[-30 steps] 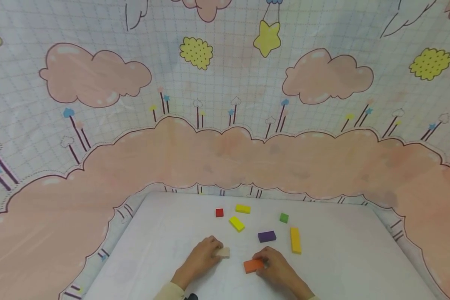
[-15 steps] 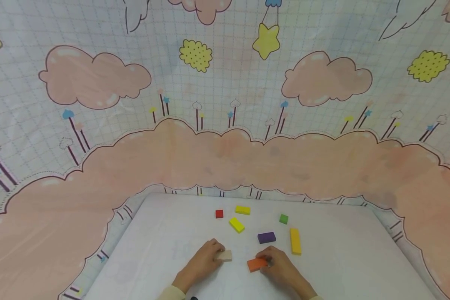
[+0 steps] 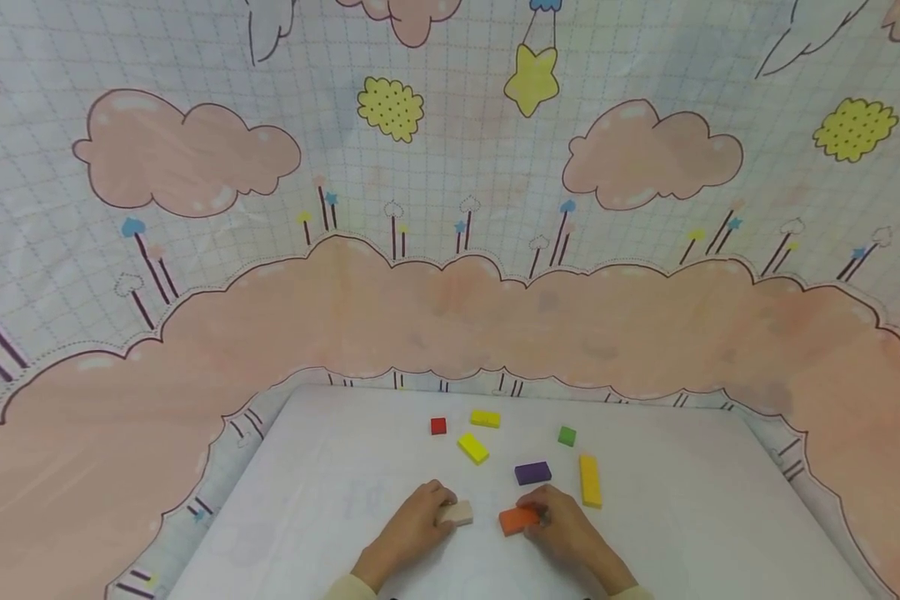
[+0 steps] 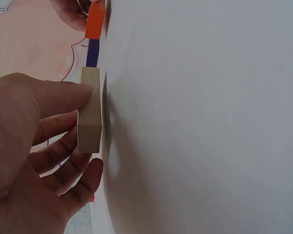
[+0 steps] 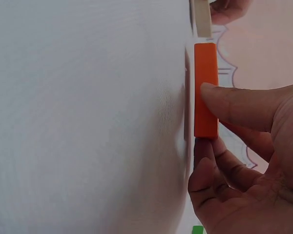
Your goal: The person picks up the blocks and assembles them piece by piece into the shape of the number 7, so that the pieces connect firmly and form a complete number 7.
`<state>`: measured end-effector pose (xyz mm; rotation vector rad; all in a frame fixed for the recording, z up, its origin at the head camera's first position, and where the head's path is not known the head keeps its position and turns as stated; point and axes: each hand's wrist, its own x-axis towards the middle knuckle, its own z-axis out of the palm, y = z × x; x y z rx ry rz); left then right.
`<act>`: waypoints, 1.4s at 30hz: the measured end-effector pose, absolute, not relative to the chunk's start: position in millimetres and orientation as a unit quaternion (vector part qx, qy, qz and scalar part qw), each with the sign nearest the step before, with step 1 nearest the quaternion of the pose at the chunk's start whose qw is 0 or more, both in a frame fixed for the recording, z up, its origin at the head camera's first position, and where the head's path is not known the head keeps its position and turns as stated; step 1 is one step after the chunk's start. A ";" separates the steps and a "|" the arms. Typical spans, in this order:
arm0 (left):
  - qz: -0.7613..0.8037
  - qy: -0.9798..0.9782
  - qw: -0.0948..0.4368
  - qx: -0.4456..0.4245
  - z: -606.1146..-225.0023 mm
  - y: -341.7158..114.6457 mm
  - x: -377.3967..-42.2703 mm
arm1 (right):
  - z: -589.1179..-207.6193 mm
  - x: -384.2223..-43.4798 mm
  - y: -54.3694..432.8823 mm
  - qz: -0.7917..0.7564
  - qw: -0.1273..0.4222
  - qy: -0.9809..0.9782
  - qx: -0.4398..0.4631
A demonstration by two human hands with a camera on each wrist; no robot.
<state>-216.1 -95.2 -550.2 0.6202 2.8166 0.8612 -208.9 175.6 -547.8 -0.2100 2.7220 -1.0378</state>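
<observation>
My left hand (image 3: 417,522) pinches a plain wooden block (image 4: 90,111) between thumb and fingers, low over the white tabletop. To its right, my right hand (image 3: 561,523) grips an orange block (image 5: 206,91) the same way, thumb on its near long side. The two blocks lie roughly in line, their ends facing each other across a small gap. Just behind the orange block sits a purple block (image 3: 533,473). In the left wrist view a strip of shadow runs on the table beside the wooden block.
Farther back lie a red cube (image 3: 438,426), two yellow blocks (image 3: 473,448) and a green cube (image 3: 567,436). A long amber block (image 3: 590,481) rests right of the purple one. A cloud-printed cloth (image 3: 450,317) rises behind the white table (image 3: 307,467).
Both hands have shifted: the left one to the right with the wooden block, the right one slightly right and away from me with the orange block. The gap between the blocks is a little narrower.
</observation>
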 end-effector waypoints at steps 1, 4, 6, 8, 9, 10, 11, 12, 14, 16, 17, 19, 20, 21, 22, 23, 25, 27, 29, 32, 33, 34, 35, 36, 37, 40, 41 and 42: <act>0.283 0.935 0.063 0.205 -549.8 -94.2 -215.2 | -548.1 -209.6 176.4 -0.353 0.110 0.926 -0.072; 0.279 0.936 0.051 0.207 -547.4 -91.0 -212.2 | -549.0 -211.8 178.7 -0.355 0.113 0.925 -0.077; 0.282 0.936 0.052 0.204 -545.9 -88.5 -209.9 | -549.4 -213.5 180.2 -0.357 0.115 0.923 -0.086; 0.289 0.935 0.056 0.198 -544.7 -85.7 -207.5 | -549.8 -215.5 181.7 -0.358 0.116 0.921 -0.099; 0.292 0.935 0.059 0.193 -544.3 -84.1 -206.3 | -550.0 -216.8 182.6 -0.359 0.117 0.920 -0.104; 0.296 0.934 0.060 0.190 -544.3 -82.6 -205.2 | -550.0 -217.8 183.5 -0.358 0.116 0.920 -0.111; 0.300 0.934 0.062 0.185 -544.6 -81.1 -204.1 | -550.2 -218.8 184.3 -0.359 0.116 0.919 -0.115; 0.306 0.933 0.063 0.181 -544.8 -79.7 -202.7 | -550.4 -219.7 185.0 -0.359 0.117 0.919 -0.118; 0.314 0.931 0.066 0.171 -545.1 -77.1 -201.0 | -550.3 -221.9 186.1 -0.358 0.116 0.918 -0.123; 0.322 0.930 0.073 0.162 -545.5 -74.5 -199.5 | -550.0 -223.4 186.7 -0.356 0.116 0.918 -0.127; 0.326 0.929 0.077 0.157 -546.0 -73.1 -198.9 | -549.8 -224.0 186.9 -0.356 0.118 0.918 -0.128; 0.329 0.929 0.086 0.147 -547.3 -70.4 -198.0 | -549.6 -225.4 187.2 -0.354 0.120 0.918 -0.132; 0.329 0.929 0.088 0.144 -548.0 -69.1 -197.5 | -549.3 -226.1 187.2 -0.353 0.122 0.918 -0.133; 0.331 0.928 0.091 0.143 -548.8 -67.9 -197.1 | -549.0 -226.5 187.3 -0.352 0.121 0.918 -0.138; 0.332 0.928 0.093 0.140 -549.4 -66.6 -196.5 | -548.6 -226.8 187.4 -0.353 0.122 0.917 -0.140; 0.332 0.928 0.095 0.139 -550.1 -65.4 -195.8 | -548.7 -227.1 187.5 -0.353 0.122 0.916 -0.143; 0.335 0.927 0.099 0.135 -550.6 -63.2 -194.5 | -548.1 -227.8 187.7 -0.356 0.123 0.914 -0.152; 0.339 0.926 0.104 0.130 -550.4 -60.8 -193.0 | -547.3 -228.5 187.7 -0.358 0.124 0.911 -0.162; 0.341 0.926 0.102 0.128 -550.3 -59.0 -191.0 | -546.7 -229.4 187.3 -0.360 0.126 0.908 -0.172; 0.337 0.928 0.091 0.129 -551.4 -55.8 -188.1 | -545.9 -230.8 186.8 -0.359 0.131 0.906 -0.183; 0.335 0.929 0.087 0.129 -552.0 -54.6 -187.0 | -545.8 -231.2 186.6 -0.360 0.132 0.905 -0.186; 0.333 0.930 0.081 0.130 -552.4 -53.2 -186.1 | -546.0 -231.5 186.5 -0.359 0.133 0.904 -0.188; 0.331 0.932 0.077 0.130 -553.0 -51.7 -185.2 | -546.4 -231.9 186.5 -0.357 0.133 0.905 -0.191; 0.329 0.933 0.074 0.128 -553.7 -50.1 -184.5 | -546.8 -232.1 186.5 -0.356 0.132 0.905 -0.192; 0.328 0.933 0.070 0.128 -554.4 -48.6 -183.9 | -547.3 -232.4 186.5 -0.355 0.132 0.905 -0.193; 0.328 0.934 0.069 0.122 -554.5 -44.8 -181.9 | -548.2 -233.1 186.1 -0.353 0.130 0.905 -0.197; 0.327 0.935 0.069 0.120 -554.6 -44.0 -181.3 | -548.4 -233.3 185.8 -0.352 0.128 0.905 -0.200; 0.325 0.936 0.069 0.118 -554.9 -43.6 -180.7 | -548.7 -233.6 185.2 -0.353 0.128 0.905 -0.202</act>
